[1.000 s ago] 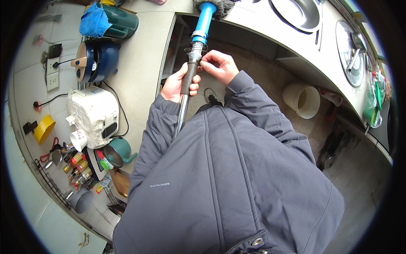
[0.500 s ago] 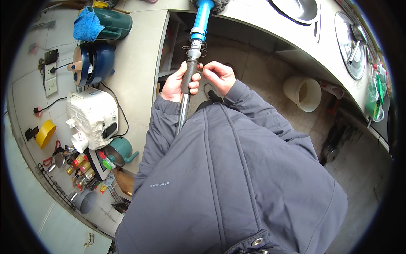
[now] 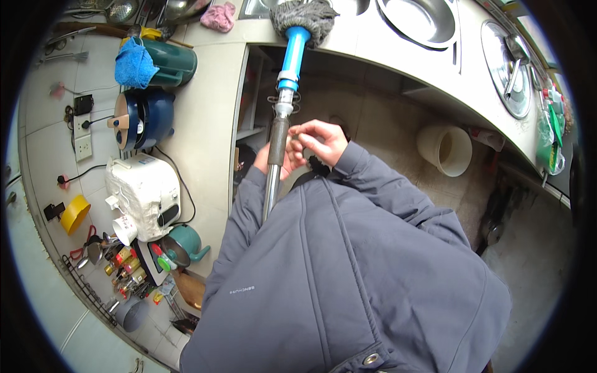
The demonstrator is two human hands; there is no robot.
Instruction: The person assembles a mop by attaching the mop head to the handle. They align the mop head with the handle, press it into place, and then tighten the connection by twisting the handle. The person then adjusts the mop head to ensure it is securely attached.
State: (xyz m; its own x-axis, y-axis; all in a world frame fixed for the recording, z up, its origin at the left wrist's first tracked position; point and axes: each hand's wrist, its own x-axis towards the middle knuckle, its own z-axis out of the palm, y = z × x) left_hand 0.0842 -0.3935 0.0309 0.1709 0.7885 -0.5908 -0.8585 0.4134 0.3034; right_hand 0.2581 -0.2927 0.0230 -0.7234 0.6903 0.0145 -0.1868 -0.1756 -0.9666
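A mop runs up the middle, with a shaggy grey head (image 3: pixel 305 22), a blue sleeve (image 3: pixel 295 59), a metal pole (image 3: pixel 272 186) and a dark foam grip (image 3: pixel 277 142). Its head lies against the counter's edge by the sink; the pole's lower end goes toward my jacket. Behind the foam grip is my left hand (image 3: pixel 292 163), partly hidden by it, its curled fingers showing on the right side. My right hand (image 3: pixel 326 142) is closed in a pinch close to those fingers. What lies between the fingertips is too small to make out. A wire coil (image 3: pixel 283 99) circles the pole above the grip.
On the left counter (image 3: pixel 211 124) stand a green jug (image 3: pixel 177 62) with a blue cloth (image 3: pixel 135 64), a dark blue pot (image 3: pixel 155 118) and a white appliance (image 3: pixel 143 196). A pale bucket (image 3: pixel 444 149) sits low on the right. A pan (image 3: pixel 418 20) rests on the far counter.
My left hand has loosened its wrap round the grip and shifted behind it, toward my right hand. My view has moved so that the whole mop head shows.
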